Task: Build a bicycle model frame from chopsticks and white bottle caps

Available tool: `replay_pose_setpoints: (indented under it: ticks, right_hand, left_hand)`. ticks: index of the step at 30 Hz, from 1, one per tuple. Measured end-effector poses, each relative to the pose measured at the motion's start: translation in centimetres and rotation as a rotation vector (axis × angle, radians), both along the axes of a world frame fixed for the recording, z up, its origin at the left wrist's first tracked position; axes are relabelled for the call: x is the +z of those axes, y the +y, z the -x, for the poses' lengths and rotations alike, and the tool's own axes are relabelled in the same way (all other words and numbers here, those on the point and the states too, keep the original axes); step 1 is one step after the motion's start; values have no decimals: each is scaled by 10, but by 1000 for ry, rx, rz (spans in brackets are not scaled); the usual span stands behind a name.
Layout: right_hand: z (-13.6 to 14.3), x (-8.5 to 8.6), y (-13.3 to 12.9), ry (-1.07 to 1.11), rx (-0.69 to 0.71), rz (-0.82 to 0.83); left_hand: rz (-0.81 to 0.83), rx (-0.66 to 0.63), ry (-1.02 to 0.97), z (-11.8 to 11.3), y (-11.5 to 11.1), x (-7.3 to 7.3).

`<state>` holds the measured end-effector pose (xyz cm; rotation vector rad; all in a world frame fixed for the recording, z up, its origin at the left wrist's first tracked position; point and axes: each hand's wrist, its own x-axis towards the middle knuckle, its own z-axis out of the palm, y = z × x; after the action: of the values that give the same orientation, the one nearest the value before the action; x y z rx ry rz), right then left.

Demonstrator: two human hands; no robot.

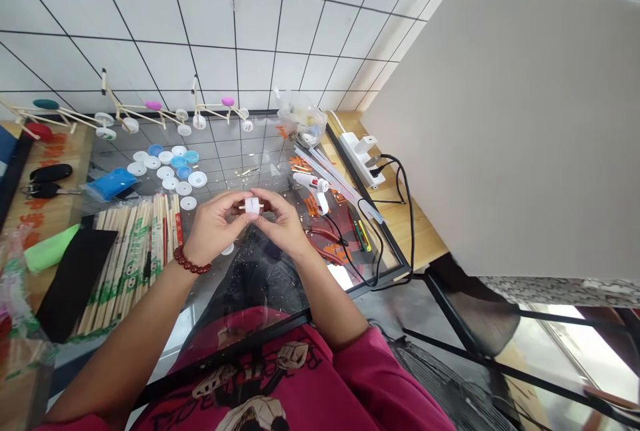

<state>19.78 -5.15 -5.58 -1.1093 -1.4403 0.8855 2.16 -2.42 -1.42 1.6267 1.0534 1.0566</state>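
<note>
My left hand [216,223] and my right hand [281,221] meet above the glass tabletop, their fingers closed around a small pair of white bottle caps [253,205]. The caps sit face to face, and short ends of a thin wooden stick poke out at both sides. Beaded bracelet [191,262] circles my left wrist. Loose white and blue bottle caps [167,171] are scattered ahead of my left hand. Beyond my right hand lies a white hot glue gun [314,186] with its black cord trailing to the right.
Paper-wrapped chopsticks [133,251] lie at left, near a blue packet [113,184] and keys [45,189]. Stick models with cap wheels [160,114] line the back. At right are glue sticks [340,181], red-handled pliers [327,244], a utility knife [361,236] and a power strip [363,158].
</note>
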Motion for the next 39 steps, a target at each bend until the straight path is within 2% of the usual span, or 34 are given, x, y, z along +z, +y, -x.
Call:
replay_pose_setpoints:
  ticks: [8, 16, 21, 28, 31, 34, 37, 39]
  right_hand:
    - [-4, 7, 0, -39, -57, -73]
    - [-3, 14, -3, -118, -60, -96]
    - [-2, 16, -5, -152, -81, -128]
    - [0, 12, -4, -32, -35, -169]
    - [-1, 11, -3, -61, -90, -151]
    - [-2, 12, -3, -144, -132, -165]
    - [-2, 13, -5, -203, -112, -197]
    - [-2, 12, -5, -203, -91, -212]
  left_hand:
    - [328, -67, -223, 4, 5, 15]
    - [398, -105, -266, 6, 5, 16]
    - [401, -54, -279, 3, 3, 18]
    - [581, -54, -377, 1, 3, 23]
    - [458, -37, -364, 0, 2, 18]
    - [169, -16, -267, 0, 2, 12]
    - [-58, -54, -103, 2, 3, 8]
    - [-114, -81, -55, 4, 5, 7]
